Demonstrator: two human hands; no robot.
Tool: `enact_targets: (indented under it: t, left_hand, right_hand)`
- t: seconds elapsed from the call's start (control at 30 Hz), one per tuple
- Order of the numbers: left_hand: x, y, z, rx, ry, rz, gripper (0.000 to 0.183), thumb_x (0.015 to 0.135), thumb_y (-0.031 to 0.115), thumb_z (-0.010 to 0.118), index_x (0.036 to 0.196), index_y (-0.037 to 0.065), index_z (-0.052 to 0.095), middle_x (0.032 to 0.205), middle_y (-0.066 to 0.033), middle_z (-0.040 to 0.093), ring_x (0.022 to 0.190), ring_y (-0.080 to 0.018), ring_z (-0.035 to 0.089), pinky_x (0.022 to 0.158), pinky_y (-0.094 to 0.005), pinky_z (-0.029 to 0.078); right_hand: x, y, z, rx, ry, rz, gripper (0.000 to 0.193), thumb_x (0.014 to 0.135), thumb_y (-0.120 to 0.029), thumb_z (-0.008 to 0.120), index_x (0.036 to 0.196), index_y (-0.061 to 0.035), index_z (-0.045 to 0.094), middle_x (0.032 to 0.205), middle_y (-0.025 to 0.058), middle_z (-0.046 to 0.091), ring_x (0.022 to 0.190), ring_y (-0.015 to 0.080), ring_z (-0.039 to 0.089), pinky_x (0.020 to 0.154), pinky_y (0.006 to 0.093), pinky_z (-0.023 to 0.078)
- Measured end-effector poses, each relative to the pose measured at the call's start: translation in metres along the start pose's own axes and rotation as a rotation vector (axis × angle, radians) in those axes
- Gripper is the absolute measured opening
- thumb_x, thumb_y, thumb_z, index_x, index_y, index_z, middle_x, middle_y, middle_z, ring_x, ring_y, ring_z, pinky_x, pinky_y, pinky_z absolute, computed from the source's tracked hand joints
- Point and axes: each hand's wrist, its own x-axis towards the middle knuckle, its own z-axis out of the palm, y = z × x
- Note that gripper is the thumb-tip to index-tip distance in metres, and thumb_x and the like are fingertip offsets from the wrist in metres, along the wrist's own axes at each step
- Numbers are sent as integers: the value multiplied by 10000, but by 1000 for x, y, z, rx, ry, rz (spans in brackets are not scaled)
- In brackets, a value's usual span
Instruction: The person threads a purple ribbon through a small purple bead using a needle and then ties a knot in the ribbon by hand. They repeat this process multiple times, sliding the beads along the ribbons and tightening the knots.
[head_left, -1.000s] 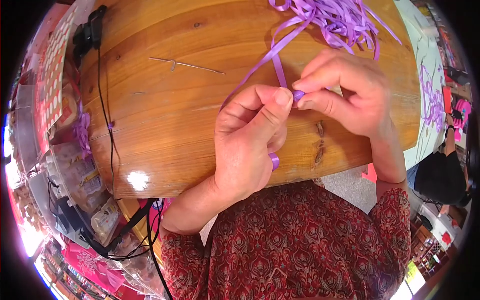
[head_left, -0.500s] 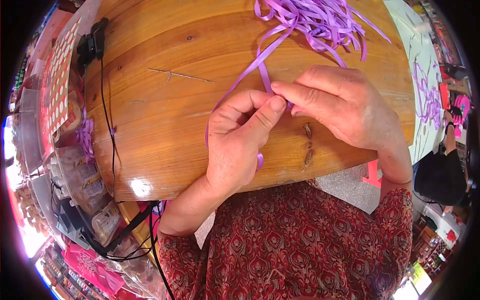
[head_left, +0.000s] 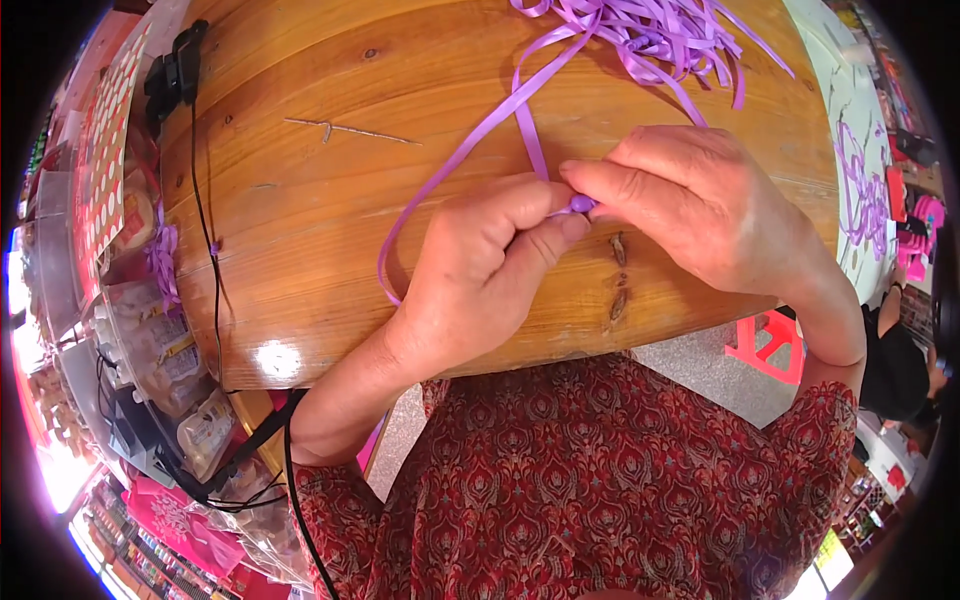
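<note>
Above the near part of the wooden table, my left hand (head_left: 485, 260) pinches a narrow purple ribbon (head_left: 440, 178) between thumb and forefinger. My right hand (head_left: 700, 205) is closed on the same ribbon just to the right. Between the two sets of fingertips shows a small rounded purple lump (head_left: 582, 203); whether it is a knot or a bead I cannot tell. A loop of the ribbon runs up from my left hand toward a loose purple ribbon pile (head_left: 665, 40) at the far edge. My right fingertips are partly hidden.
A thin twisted metallic strand (head_left: 355, 131) lies on the wooden table (head_left: 300, 220). A black cable (head_left: 205, 215) runs down its left side from a black clip-like device (head_left: 178, 65). Packaged goods (head_left: 165, 345) stand at the left. A red stool (head_left: 770, 345) is below right.
The purple lump has come into view between my fingertips. My hands have drawn slightly apart, and my left hand has turned knuckles-up. The ribbon's loop swings wider to the left.
</note>
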Motion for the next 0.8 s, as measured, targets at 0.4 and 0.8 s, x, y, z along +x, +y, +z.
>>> enact_targets:
  t: [0.4,0.8]
  left_hand:
    - [-6,-1,-2,155,-29,165,137,870,77,594,834,-2,489,712,-135,528,625,-316,538,552,-349,443]
    - [-11,4,1,-158,-5,55,134,934,86,511,902,-33,562,749,-92,584,696,-139,565,646,-254,459]
  right_hand:
    - [1,-11,-3,102,-86,94,384,675,-17,619,1052,52,591,786,102,523,670,255,533,599,349,451]
    - [0,-13,6,116,-21,89,367,656,-42,687,1002,41,599,796,100,532,664,232,528,582,337,444]
